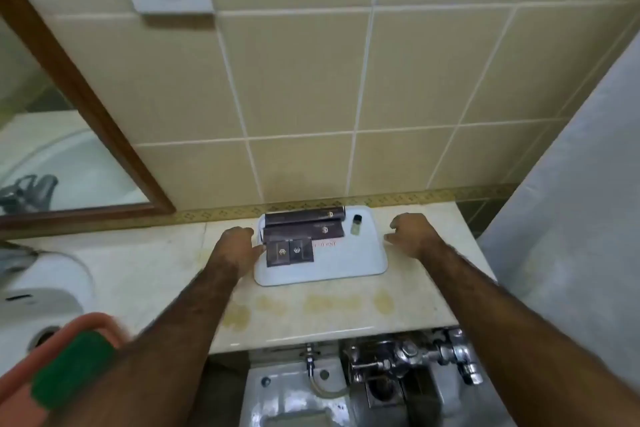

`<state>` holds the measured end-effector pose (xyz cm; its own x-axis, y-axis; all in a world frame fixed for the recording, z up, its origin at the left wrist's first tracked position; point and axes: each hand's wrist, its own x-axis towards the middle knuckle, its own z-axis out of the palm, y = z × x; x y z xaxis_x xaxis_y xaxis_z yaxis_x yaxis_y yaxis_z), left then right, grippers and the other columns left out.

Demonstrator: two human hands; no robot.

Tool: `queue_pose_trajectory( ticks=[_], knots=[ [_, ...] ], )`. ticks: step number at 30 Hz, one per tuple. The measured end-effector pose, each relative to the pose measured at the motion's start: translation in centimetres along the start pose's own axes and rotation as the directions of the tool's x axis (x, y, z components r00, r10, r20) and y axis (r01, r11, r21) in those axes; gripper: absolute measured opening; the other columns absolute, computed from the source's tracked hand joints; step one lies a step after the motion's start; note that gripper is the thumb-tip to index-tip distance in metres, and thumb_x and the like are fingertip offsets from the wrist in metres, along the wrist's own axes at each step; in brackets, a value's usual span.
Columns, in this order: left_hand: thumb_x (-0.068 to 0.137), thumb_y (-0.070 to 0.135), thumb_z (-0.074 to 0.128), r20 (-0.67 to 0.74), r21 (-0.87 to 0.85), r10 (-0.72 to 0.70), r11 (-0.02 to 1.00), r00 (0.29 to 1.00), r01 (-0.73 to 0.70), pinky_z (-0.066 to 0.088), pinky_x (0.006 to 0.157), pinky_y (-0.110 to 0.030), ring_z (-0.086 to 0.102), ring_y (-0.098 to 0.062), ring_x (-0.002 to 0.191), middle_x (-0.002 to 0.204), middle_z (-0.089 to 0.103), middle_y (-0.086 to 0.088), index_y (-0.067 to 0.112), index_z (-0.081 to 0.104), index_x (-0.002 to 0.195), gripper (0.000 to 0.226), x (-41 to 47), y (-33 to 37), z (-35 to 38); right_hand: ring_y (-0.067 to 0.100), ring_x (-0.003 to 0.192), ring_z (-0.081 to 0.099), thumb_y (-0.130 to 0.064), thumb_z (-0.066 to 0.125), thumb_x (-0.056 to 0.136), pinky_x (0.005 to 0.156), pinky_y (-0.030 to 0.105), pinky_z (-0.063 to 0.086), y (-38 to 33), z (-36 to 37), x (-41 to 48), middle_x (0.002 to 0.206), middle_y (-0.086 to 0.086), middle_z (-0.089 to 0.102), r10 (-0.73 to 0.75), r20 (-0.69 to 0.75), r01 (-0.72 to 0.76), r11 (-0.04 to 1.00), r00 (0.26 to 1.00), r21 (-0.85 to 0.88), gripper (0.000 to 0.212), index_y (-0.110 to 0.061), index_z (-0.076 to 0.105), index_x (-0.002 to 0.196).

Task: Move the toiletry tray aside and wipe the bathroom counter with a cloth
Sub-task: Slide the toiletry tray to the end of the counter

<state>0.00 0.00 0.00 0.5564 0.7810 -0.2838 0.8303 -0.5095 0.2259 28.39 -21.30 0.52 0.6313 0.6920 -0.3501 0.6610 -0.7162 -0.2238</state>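
So this is the tray-moving step: left hand [239, 248] is curled at the left edge of the white toiletry tray [332, 270], touching it, though I can't tell if it's actually gripping yet. The tray sits on the stained counter [156, 274] against the tiled wall, loaded with dark boxes [294, 241] and a tiny bottle [356, 224]. Right hand [414, 234] hovers just beside the right edge, fingers loosely bent, holding nothing, so next both sides need closing for a level lift.

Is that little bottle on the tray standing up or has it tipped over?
Standing up. The small bottle sits in the white tray's far right corner with its dark cap on top and pale body below, apart from the dark boxes.
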Motion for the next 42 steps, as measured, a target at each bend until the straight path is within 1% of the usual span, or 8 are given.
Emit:
queue_pose_trajectory(
  ticks=[3, 7, 12, 22, 25, 32, 37, 42],
  knots=[
    [0.098, 0.034, 0.061, -0.015, -0.009, -0.116, 0.993, 0.993, 0.116, 0.046, 0.098, -0.032, 0.059, -0.032, 0.123, 0.129, 0.067, -0.015, 0.005, 0.068, 0.121, 0.038, 0.9, 0.1, 2.2, 0.032, 0.091, 0.061, -0.034, 0.066, 0.094, 0.073, 0.029, 0.046, 0.7, 2.0, 1.3, 0.077, 0.006, 0.064, 0.064, 0.01, -0.065, 0.994, 0.998, 0.087, 0.031, -0.007, 0.069, 0.079],
    [0.095, 0.026, 0.066, -0.023, -0.02, -0.183, 0.983, 0.983, 0.182, 0.051, 0.09, -0.032, 0.066, -0.032, 0.111, 0.118, 0.072, -0.015, 0.004, 0.072, 0.118, 0.031, 1.5, 0.5, 3.1, 0.029, 0.098, 0.071, -0.03, 0.076, 0.087, 0.085, 0.034, 0.057, 0.1, 3.8, 2.0, 0.101, 0.011, 0.078, 0.161, -0.041, -0.147, 0.961, 0.986, 0.236, 0.029, -0.003, 0.08, 0.098],
    [0.089, 0.017, 0.07, -0.05, -0.06, -0.259, 0.965, 0.965, 0.256, 0.054, 0.087, -0.033, 0.068, -0.033, 0.102, 0.108, 0.075, -0.015, 0.003, 0.076, 0.107, 0.023, 2.5, 0.7, 3.1, 0.028, 0.101, 0.071, -0.024, 0.072, 0.088, 0.082, 0.032, 0.055, -0.4, 3.8, 2.3, 0.106, 0.011, 0.076, 0.177, -0.086, -0.16, 0.971, 0.981, 0.177, 0.026, -0.004, 0.078, 0.104],
    [0.085, 0.011, 0.066, -0.126, -0.218, -0.162, 0.967, 0.979, 0.132, 0.052, 0.09, -0.035, 0.067, -0.036, 0.104, 0.107, 0.076, -0.014, 0.009, 0.081, 0.101, 0.022, 1.3, 6.4, 2.5, 0.027, 0.087, 0.073, -0.023, 0.075, 0.086, 0.09, 0.039, 0.059, 6.0, 2.0, -2.8, 0.085, 0.011, 0.079, 0.318, -0.082, -0.259, 0.877, 0.945, 0.405, 0.02, -0.003, 0.08, 0.084],
    [0.085, 0.009, 0.063, -0.113, -0.187, -0.076, 0.981, 0.991, 0.054, 0.052, 0.085, -0.033, 0.068, -0.037, 0.102, 0.105, 0.075, -0.013, 0.012, 0.08, 0.098, 0.021, 1.6, 10.5, 2.4, 0.023, 0.072, 0.075, -0.023, 0.077, 0.08, 0.08, 0.035, 0.061, 9.3, 2.0, -6.3, 0.067, 0.007, 0.077, 0.425, -0.073, -0.325, 0.782, 0.902, 0.531, 0.021, -0.004, 0.077, 0.069],
    [0.084, 0.01, 0.062, -0.087, -0.048, 0.162, 0.985, 0.983, -0.166, 0.052, 0.079, -0.035, 0.069, -0.034, 0.103, 0.106, 0.074, -0.009, 0.017, 0.078, 0.099, 0.023, 3.4, 21.5, 3.6, 0.017, 0.051, 0.075, -0.011, 0.077, 0.075, 0.06, 0.045, 0.067, 15.1, 4.5, -13.4, 0.064, 0.009, 0.076, 0.617, 0.026, -0.349, 0.408, 0.786, 0.844, 0.021, 0.008, 0.068, 0.077],
    [0.089, 0.015, 0.065, -0.075, -0.019, 0.258, 0.965, 0.963, -0.26, 0.054, 0.08, -0.035, 0.071, -0.033, 0.102, 0.111, 0.075, -0.008, 0.019, 0.079, 0.108, 0.024, 5.2, 27.7, 5.8, 0.014, 0.05, 0.071, -0.002, 0.073, 0.08, 0.055, 0.03, 0.061, 16.6, 7.6, -15.5, 0.066, 0.011, 0.073, 0.667, 0.16, -0.298, 0.097, 0.728, 0.95, 0.012, -0.002, 0.065, 0.071],
    [0.089, 0.014, 0.063, -0.059, -0.004, 0.355, 0.935, 0.933, -0.355, 0.054, 0.086, -0.037, 0.07, -0.035, 0.106, 0.113, 0.075, -0.01, 0.019, 0.079, 0.11, 0.027, 6.1, 32.5, 8.6, 0.021, 0.061, 0.075, -0.001, 0.072, 0.081, 0.064, 0.039, 0.067, 17.2, 10.1, -15.8, 0.075, 0.018, 0.075, 0.659, 0.24, -0.278, -0.049, 0.712, 0.959, 0.01, 0.005, 0.066, 0.077]
  ],
)
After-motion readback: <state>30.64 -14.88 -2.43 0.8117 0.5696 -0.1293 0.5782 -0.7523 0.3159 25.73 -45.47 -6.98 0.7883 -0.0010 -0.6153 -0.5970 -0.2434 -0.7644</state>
